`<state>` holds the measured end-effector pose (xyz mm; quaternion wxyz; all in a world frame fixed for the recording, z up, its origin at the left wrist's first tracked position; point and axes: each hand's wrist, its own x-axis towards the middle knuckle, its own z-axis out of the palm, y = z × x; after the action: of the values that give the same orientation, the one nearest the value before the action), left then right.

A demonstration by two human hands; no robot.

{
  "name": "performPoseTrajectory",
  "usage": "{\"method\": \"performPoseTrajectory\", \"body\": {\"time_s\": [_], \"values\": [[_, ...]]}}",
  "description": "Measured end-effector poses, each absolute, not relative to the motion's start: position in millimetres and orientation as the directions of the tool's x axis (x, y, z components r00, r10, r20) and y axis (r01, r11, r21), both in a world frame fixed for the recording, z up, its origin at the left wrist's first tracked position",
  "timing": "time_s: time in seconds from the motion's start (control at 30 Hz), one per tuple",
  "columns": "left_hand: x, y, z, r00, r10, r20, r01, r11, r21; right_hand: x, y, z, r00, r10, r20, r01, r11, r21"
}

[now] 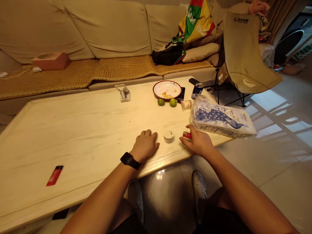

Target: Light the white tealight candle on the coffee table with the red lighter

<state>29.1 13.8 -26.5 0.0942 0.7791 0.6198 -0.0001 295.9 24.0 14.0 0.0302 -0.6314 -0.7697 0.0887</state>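
Observation:
My right hand (pixel 201 141) is closed on a red lighter (pixel 187 135) with a metal top, held just above or on the front edge of the pale table (pixel 85 136). Its thumb and forefinger reach toward the left. A small round white tub (pixel 168 136) with a lid stands between my two hands, touching neither. My left hand (pixel 145 144) lies palm down on the tabletop left of the tub, its fingers loosely apart and nothing visible in it. A black watch (pixel 131 160) sits on that wrist.
A wrapped tissue pack (pixel 221 118) lies at the right, overhanging the edge. Behind are a plate (pixel 158 91) with scraps, two green limes (pixel 173 102), a blue can (pixel 197 89) and a white stand (pixel 123 93). A flat red object (pixel 55 176) lies far left.

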Motion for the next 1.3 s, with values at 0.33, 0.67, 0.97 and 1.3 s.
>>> {"method": "performPoseTrajectory", "body": {"time_s": [0.33,0.67,0.97,1.3], "values": [[29.9,13.0,-24.9,0.23,0.966,-0.12,0.966,-0.212,0.147,291.8,23.7,16.7,-0.217,0.975,-0.048,0.963,0.206,-0.176],[30.5,11.9,-22.7,0.234,0.966,-0.11,0.966,-0.218,0.139,261.0,31.6,26.7,-0.239,0.969,-0.055,0.964,0.23,-0.131],[31.5,11.1,-20.9,0.228,0.966,-0.12,0.968,-0.211,0.138,252.9,37.9,25.0,-0.275,0.958,-0.085,0.956,0.263,-0.127],[31.4,11.2,-22.2,0.224,0.967,-0.124,0.967,-0.205,0.151,250.3,38.2,28.3,-0.293,0.951,-0.096,0.952,0.281,-0.125]]}}
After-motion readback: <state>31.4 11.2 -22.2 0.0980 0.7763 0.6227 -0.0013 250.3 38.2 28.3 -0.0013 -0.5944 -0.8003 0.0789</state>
